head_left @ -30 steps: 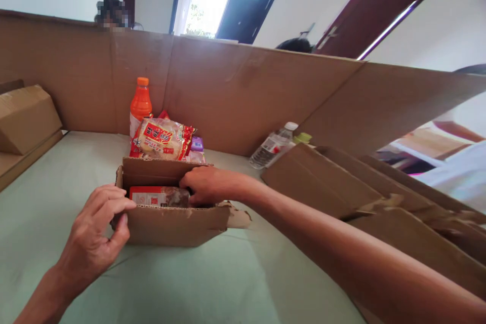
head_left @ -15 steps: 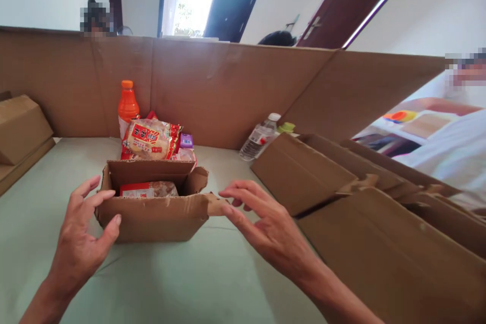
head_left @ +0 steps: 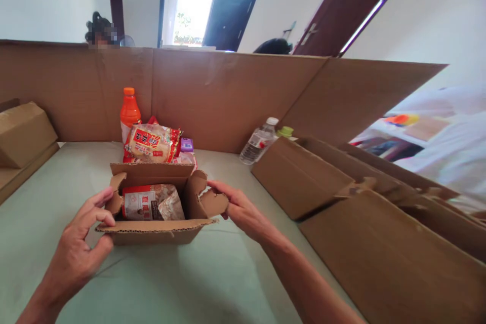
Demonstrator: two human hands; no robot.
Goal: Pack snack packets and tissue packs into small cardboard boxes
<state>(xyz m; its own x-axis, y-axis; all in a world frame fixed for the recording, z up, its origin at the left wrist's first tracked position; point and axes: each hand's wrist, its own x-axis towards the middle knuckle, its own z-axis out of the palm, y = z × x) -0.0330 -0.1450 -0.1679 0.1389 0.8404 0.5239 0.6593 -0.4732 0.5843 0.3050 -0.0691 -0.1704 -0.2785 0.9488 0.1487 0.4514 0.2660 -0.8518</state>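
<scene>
A small open cardboard box (head_left: 152, 237) stands on the table with its flaps raised or spread outward. Inside it lies a red-and-white food packet (head_left: 142, 202) with a crinkled clear end. At the box's left end, my left hand (head_left: 79, 238) has fingertips on the torn side flap and its front flap's corner between finger and thumb. My right hand (head_left: 246, 215) grips the torn right flap, some fingers hidden behind it. Just behind the box are a red-and-clear rice cracker bag (head_left: 152, 143), a purple package (head_left: 186, 145) and an orange drink bottle (head_left: 129, 107).
A clear water bottle (head_left: 258, 142) leans beside a green-capped container (head_left: 285, 132) at the back right. Larger open cardboard boxes (head_left: 383, 248) fill the right side; another box (head_left: 28, 134) is at left. A cardboard wall (head_left: 228, 96) closes the back. People are beyond it.
The front flap has tipped outward toward me, showing more of the packet. My right hand has moved left onto the right flap. My left hand has closed in on the left-end flaps.
</scene>
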